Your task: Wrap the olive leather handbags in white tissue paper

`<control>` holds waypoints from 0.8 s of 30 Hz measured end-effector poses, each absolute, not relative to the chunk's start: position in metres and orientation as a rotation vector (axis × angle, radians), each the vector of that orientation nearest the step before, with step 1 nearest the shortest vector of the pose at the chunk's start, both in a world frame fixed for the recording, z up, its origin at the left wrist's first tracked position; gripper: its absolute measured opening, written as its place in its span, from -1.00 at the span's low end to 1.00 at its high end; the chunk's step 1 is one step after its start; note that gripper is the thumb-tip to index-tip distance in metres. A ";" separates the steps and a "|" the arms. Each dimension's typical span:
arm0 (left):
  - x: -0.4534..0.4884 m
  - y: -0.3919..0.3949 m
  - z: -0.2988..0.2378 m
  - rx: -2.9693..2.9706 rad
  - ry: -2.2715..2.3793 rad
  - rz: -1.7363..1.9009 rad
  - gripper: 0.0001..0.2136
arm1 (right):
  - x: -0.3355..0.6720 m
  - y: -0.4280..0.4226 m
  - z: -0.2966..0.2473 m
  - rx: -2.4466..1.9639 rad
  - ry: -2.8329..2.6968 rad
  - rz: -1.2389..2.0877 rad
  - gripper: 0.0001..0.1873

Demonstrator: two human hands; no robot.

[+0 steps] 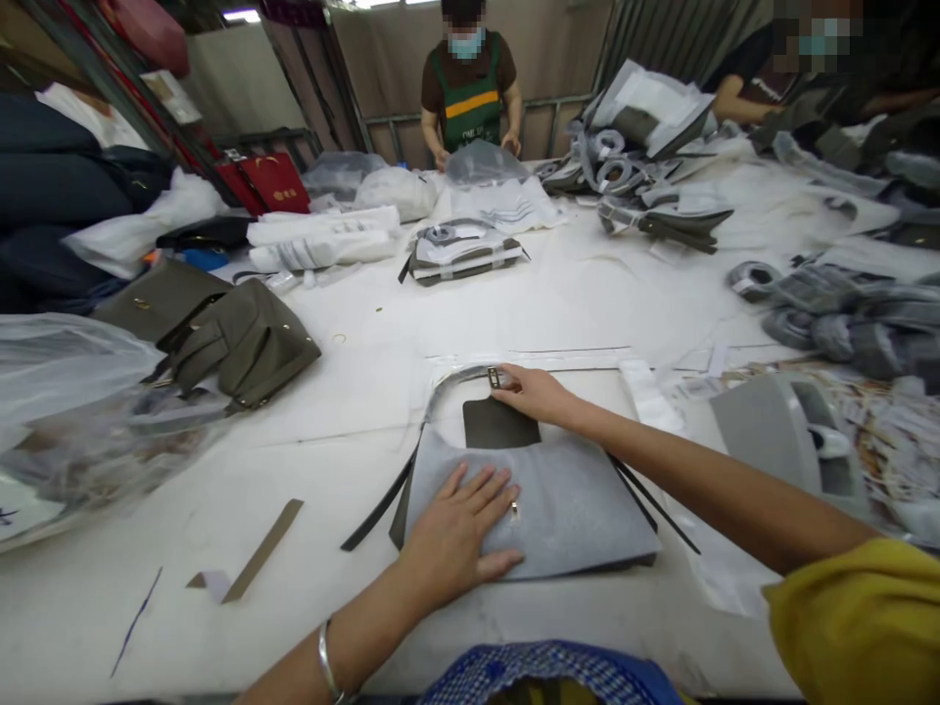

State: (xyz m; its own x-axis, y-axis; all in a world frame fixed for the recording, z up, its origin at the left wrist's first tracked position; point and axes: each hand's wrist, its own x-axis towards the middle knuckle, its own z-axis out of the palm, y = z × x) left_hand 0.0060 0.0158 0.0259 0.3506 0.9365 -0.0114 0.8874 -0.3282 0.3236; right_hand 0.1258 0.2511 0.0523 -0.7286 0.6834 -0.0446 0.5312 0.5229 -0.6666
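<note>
A flat grey felt-wrapped bag lies on the white table in front of me, an olive panel showing in its top cut-out. My left hand rests flat on the grey cover with its fingers spread, beside a small metal clasp. My right hand reaches to the top of the bag, its fingers pinched at the metal buckle of the wrapped curved handle. Thin dark straps trail out on both sides.
Olive handbags lie at left beside clear plastic bags. A wrapped bag sits mid-table. Grey wrapped bags and straps pile at right and far right. A person in a green apron works at the far end; another person sits at upper right.
</note>
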 end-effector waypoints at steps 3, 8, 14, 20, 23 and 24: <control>0.006 0.016 0.025 2.357 1.625 0.277 -0.34 | 0.127 0.243 0.060 -0.985 -2.481 1.122 -0.47; 0.006 0.016 0.027 2.321 1.617 0.363 -0.34 | 0.180 0.188 0.077 -0.596 -2.348 1.300 -0.47; 0.008 0.013 0.030 2.355 1.591 0.544 -0.46 | 0.222 0.150 0.055 -0.238 -2.681 1.027 -0.49; 0.008 -0.001 0.023 2.490 1.650 0.807 -0.54 | 0.223 0.148 0.030 -0.131 -2.737 0.854 -0.50; 0.009 -0.005 0.023 2.598 1.595 0.815 -0.57 | 0.222 0.148 0.026 -0.077 -2.775 0.768 -0.54; 0.010 -0.006 0.023 2.636 1.527 0.794 -0.60 | 0.222 0.148 0.026 -0.059 -2.787 0.749 -0.55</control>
State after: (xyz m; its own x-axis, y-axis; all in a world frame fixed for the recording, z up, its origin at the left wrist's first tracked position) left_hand 0.0103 -0.0057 0.0234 0.4023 0.8107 0.4254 0.8138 -0.5295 0.2395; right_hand 0.2219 0.1479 0.0255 -0.9669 0.1045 0.2328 -0.0264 0.8666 -0.4984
